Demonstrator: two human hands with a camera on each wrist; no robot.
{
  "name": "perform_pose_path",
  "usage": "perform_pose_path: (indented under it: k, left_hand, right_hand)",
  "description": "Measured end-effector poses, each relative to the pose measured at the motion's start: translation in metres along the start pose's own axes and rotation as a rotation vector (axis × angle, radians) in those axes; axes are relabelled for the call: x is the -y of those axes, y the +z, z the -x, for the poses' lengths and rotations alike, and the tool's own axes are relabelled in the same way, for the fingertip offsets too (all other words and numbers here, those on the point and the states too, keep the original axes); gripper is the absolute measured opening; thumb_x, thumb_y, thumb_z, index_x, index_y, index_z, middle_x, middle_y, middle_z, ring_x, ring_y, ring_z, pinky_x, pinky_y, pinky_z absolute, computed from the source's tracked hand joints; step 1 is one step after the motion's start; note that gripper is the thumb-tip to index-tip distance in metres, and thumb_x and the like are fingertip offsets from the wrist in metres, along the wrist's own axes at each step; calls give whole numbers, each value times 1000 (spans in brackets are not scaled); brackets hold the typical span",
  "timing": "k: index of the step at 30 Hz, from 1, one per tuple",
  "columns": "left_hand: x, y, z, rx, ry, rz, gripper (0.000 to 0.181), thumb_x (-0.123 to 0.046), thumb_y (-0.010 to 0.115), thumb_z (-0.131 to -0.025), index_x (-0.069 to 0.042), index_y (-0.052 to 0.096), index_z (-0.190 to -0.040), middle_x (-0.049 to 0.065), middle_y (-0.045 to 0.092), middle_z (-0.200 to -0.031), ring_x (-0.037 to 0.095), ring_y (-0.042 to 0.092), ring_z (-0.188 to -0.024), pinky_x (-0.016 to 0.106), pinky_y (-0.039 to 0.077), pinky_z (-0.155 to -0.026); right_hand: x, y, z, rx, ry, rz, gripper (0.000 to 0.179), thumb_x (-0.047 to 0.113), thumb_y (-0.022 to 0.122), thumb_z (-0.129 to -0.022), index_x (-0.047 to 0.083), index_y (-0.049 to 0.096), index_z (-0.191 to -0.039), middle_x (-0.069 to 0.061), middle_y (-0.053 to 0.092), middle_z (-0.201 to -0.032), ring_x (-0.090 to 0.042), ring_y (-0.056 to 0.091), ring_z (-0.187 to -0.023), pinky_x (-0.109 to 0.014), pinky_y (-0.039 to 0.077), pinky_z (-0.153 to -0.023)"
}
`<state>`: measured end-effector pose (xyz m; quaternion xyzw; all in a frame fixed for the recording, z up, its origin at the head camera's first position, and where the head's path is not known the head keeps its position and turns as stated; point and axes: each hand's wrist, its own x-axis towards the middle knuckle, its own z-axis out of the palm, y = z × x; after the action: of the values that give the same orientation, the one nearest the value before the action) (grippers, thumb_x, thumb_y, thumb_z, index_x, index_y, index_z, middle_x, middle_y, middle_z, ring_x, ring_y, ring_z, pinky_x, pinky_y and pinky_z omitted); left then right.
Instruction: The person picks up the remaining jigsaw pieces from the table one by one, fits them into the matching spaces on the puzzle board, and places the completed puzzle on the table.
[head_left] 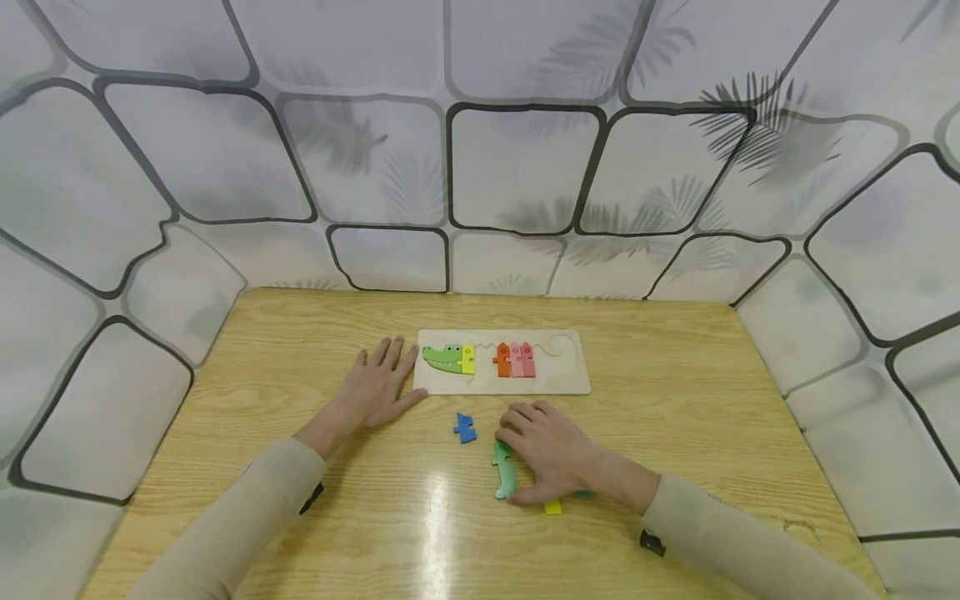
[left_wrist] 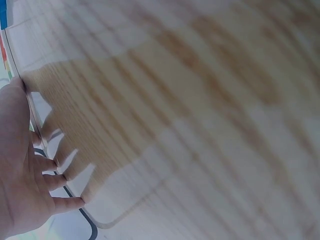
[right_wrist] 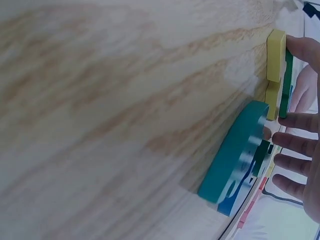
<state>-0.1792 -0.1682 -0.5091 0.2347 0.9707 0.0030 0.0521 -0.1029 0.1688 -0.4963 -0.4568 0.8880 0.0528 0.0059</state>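
A pale wooden puzzle board [head_left: 555,382] lies on the table, with a green crocodile head [head_left: 441,359], a yellow piece [head_left: 468,359], a red-orange piece [head_left: 503,361] and pink pieces [head_left: 522,361] set on it. My left hand [head_left: 373,388] rests at the board's left edge, fingers spread and thumb tip at the lower corner. Below the board, my right hand [head_left: 557,454] pinches a green puzzle piece [head_left: 506,475] by its ends between thumb and fingers. Under that hand sit a yellow piece [head_left: 552,507] and another green piece [head_left: 583,494], both mostly hidden in the head view.
A loose blue puzzle piece [head_left: 465,428] lies between the hands, just below the board. The right wrist view shows a teal curved piece [right_wrist: 235,150] close to the camera. Patterned fabric walls [head_left: 390,258] enclose the wooden table [head_left: 300,333] at the back and sides.
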Motion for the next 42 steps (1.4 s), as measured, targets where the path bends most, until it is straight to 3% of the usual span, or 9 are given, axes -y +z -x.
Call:
perform_pose_path:
  k: [12, 20, 42]
  left_hand:
    - [0, 0, 0, -8, 1, 10, 88, -68, 44, -105, -9, 27, -168, 26, 27, -173, 47, 30, -160, 72, 35, -121]
    - [0, 0, 0, -4, 1, 8, 88, -68, 43, -105, -9, 25, -169, 26, 26, -173, 47, 30, -160, 72, 34, -121]
    - [0, 1, 1, 1, -5, 0, 88, -68, 43, -105, -9, 25, -169, 26, 26, -173, 47, 30, -160, 71, 35, -121]
  right_hand:
    - [-8, -2, -4, -10, -51, -15, 85, 86, 57, -84, 20, 63, -137, 1, 64, -134, -22, 57, -132, -44, 48, -113]
    - [-14, -3, -8, -3, -51, 14, 85, 86, 55, -85, 20, 61, -140, 0, 64, -139, -23, 57, -134, -45, 47, -114]
    - [-31, -8, -26, 24, -30, -36, 90, 85, 56, -85, 18, 58, -145, -5, 62, -145, -27, 55, -139, -49, 45, -118]
